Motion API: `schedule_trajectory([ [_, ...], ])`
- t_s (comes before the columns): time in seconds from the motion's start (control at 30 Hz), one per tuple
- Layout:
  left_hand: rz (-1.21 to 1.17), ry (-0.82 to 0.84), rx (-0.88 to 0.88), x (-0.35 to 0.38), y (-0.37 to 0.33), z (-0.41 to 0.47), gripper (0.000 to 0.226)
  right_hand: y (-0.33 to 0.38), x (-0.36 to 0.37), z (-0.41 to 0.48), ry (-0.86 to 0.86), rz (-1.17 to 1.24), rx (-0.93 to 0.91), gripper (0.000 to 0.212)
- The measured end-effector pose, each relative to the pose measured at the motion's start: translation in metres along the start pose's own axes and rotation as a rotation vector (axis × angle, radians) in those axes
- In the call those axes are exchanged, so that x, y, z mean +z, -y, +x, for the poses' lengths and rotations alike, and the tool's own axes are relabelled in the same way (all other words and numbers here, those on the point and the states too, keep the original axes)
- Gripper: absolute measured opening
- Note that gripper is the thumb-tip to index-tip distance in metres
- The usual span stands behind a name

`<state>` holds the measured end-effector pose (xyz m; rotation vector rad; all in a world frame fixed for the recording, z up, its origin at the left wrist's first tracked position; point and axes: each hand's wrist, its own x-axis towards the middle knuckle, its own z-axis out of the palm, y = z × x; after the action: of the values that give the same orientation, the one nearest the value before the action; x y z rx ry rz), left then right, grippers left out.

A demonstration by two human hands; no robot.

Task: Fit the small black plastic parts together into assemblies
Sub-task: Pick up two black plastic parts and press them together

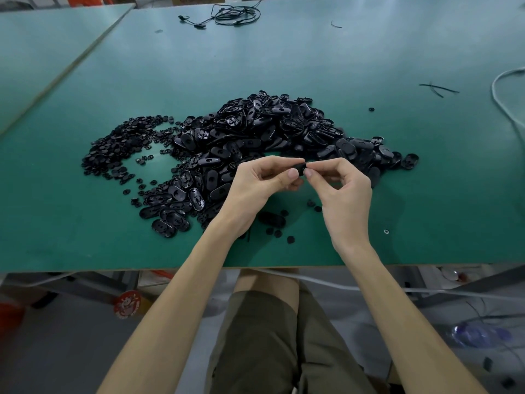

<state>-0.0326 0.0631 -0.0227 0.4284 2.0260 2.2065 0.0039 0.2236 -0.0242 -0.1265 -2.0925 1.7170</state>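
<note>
A green table top [397, 180] is seen from above, with a coiled black cable [235, 14] lying at its far edge. At the left, a loose heap of small round black plastic pieces [119, 146] is spread out. Just beside it, towards the middle, a larger pile of oval black plastic shells [255, 129] is heaped. Near the pile, the left hand [261, 183] is raised above the table, and a small black plastic part [299, 165] is pinched between its thumb and fingers. The part's right end is pinched by the thumb and forefinger of the right hand [343, 189]; whether a second piece is held there cannot be told. Below the hands, a few loose round pieces [277, 233] lie on the table. At the far right, a white cable [502, 100] is laid.
</note>
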Motion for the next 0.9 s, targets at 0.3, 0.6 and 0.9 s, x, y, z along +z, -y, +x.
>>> schedule_trajectory([
  [0.3, 0.003, -0.017, 0.007, 0.0014, -0.0019, -0.0015, 0.026, 0.0025, 0.0006, -0.0012, 0.029, -0.035, -0.007, 0.006],
  [0.6, -0.013, -0.069, -0.008, 0.0013, -0.0015, -0.0020, 0.025, 0.0069, 0.0047, -0.0023, 0.124, -0.171, -0.140, 0.028],
  [0.9, -0.021, -0.134, -0.055, 0.0011, 0.0021, 0.0008, 0.018, 0.0041, 0.0064, -0.0019, 0.229, -0.174, -0.131, 0.030],
])
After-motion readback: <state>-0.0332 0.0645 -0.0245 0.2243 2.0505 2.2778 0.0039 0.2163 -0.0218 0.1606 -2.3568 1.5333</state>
